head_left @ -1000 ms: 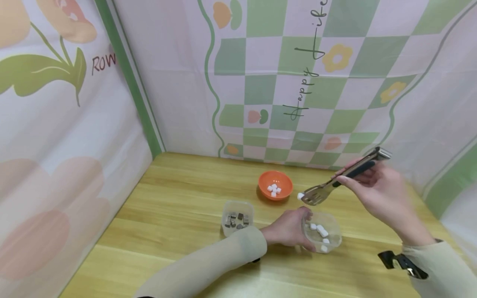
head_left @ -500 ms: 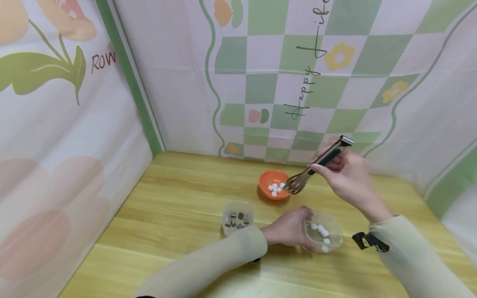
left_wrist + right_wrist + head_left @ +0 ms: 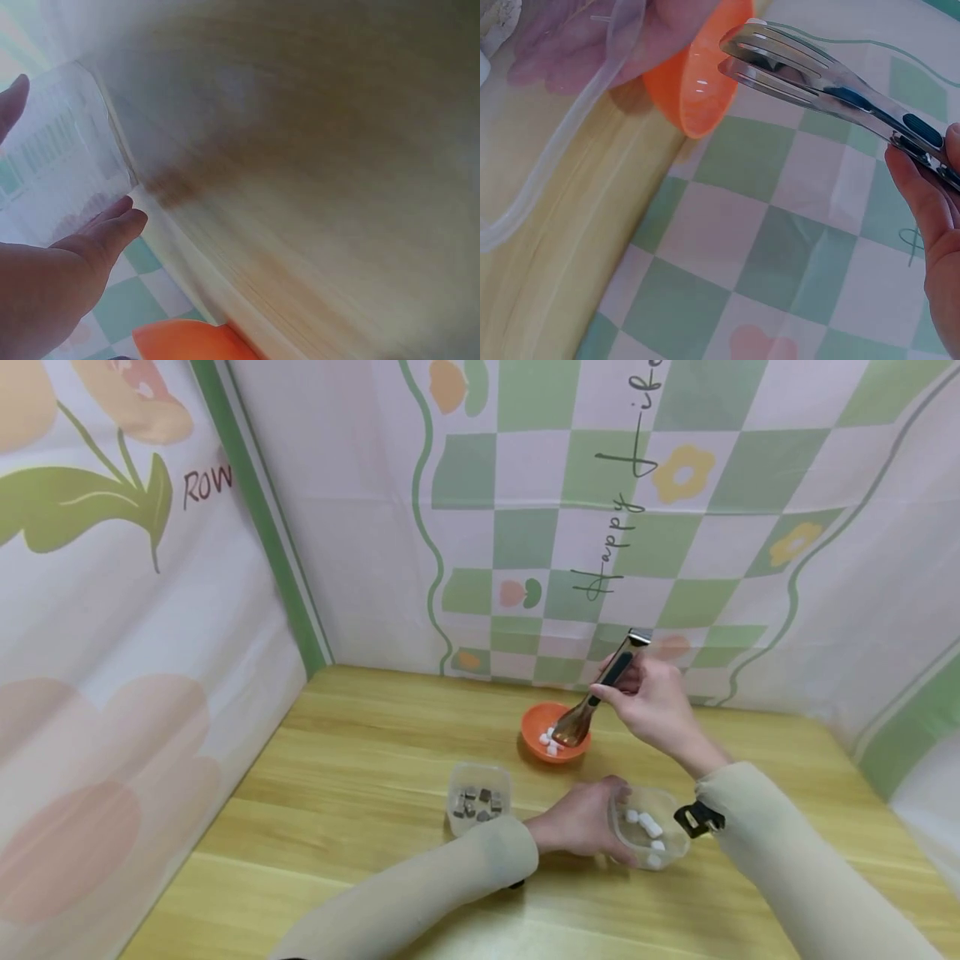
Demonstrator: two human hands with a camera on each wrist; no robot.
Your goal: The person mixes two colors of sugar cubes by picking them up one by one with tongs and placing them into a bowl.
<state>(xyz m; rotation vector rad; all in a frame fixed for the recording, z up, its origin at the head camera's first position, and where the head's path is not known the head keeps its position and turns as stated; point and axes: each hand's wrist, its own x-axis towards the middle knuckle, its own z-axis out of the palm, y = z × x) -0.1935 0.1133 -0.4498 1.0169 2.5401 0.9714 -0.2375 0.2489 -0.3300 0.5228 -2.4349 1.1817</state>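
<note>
My right hand [image 3: 652, 702] grips metal serving tongs [image 3: 617, 670] with dark handle pads, tilted down to the left. Their slotted heads reach into the small orange bowl [image 3: 534, 717], over several small white cubes [image 3: 544, 739]. In the right wrist view the tongs [image 3: 832, 86] overlap the bowl [image 3: 705, 86], and a bit of white shows at their tips. My left hand [image 3: 576, 820] holds a clear plastic container [image 3: 673, 806] by its sides, thumb and fingers spread round it. Inside lie several white pieces [image 3: 649, 825]. The left wrist view shows this container [image 3: 60, 142] close up.
A second clear container [image 3: 480, 770] with several grey metallic cubes [image 3: 484, 795] stands left of the left hand, partly behind that sleeve. The wooden table [image 3: 360, 735] meets a printed curtain [image 3: 375, 568] at the back, and another curtain on the left.
My right hand has moved left with the tongs, carrying a white cube from above the clear container to the orange bowl. The left hand and its container stay put.
</note>
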